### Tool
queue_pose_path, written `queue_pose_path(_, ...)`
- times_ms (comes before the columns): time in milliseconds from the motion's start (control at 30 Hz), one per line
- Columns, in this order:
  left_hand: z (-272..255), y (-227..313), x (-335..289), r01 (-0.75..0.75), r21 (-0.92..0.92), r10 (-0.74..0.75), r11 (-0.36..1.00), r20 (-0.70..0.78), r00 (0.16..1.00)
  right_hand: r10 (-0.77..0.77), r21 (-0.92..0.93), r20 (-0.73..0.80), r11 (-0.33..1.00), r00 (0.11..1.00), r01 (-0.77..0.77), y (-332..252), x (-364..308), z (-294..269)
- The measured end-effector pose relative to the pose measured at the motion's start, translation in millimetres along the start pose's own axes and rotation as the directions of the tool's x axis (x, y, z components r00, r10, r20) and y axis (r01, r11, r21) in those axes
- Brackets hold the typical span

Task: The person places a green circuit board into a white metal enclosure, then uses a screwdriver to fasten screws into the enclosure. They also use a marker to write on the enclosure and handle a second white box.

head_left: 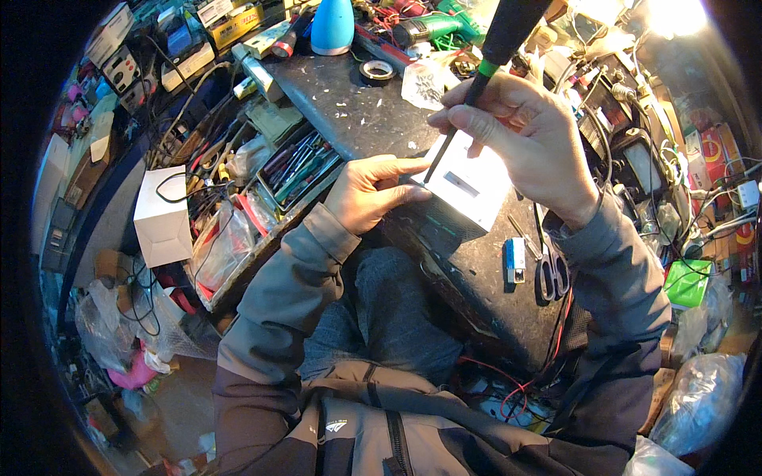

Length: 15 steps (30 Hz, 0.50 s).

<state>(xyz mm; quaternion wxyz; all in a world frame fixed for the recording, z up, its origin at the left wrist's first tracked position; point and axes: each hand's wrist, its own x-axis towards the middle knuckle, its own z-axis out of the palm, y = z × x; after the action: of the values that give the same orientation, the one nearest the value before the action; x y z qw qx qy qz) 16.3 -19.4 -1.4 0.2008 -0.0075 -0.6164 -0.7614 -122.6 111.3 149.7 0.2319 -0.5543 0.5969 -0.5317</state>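
Your right hand [540,135] clamped on a black tool [506,36] — its slant risked a slip into your left hand [367,190], grip unclear, beside the box [476,203].

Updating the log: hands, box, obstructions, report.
Right hand gripping black tool, tip at white-topped box. Left hand at box corner, close to tip. Scissors to the right.

black tool [498,46]: top cut by upper edge | blue bottle [332,30]: likewise | bright light [675,16]: outline lost in glare

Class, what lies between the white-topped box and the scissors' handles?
Head view: a small blue-and-white block lies between the box and the scissors' handles.
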Motion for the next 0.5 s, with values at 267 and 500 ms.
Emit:
queue_pose_path(267, 0.6, 4.9, -0.7, 0.017, 0.052, -0.017, 0.998, -0.001, 1.000, 0.023, -0.134, -0.015, 0.991, 1.000, -0.025, -2.9, 3.3, -2.2)
queue_pose_path(500, 2.4, 1.8, 0.6, -0.031, 0.049, 0.033, 0.998, -0.043, 0.999, 0.122, -0.355, -0.081, 0.924, 0.989, -0.143, -13.6, 3.3, -6.5)
